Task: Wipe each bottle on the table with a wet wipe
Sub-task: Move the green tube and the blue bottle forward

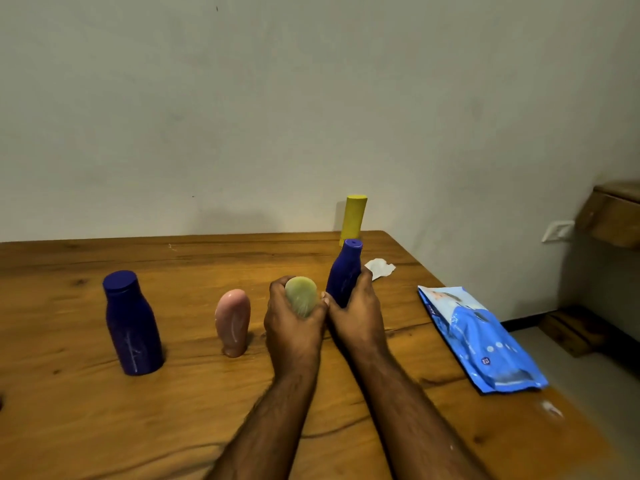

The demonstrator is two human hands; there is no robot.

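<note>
My left hand (291, 323) grips a pale green bottle (300, 295) near the middle of the wooden table (86, 427). Right beside it, my right hand (356, 310) grips a slim dark blue bottle (345, 271) around its lower body. A larger dark blue bottle (133, 323) stands upright at the left. A pink bottle (232, 322) stands between it and my left hand. A yellow bottle (353, 216) stands at the far edge by the wall. A crumpled white wipe (380, 267) lies just behind my right hand, in neither hand.
A blue pack of wet wipes (481, 341) lies flat near the table's right edge. Beyond that edge are the floor, a wall socket (557, 231) and a wooden ledge (613, 216). The wall runs close behind the table.
</note>
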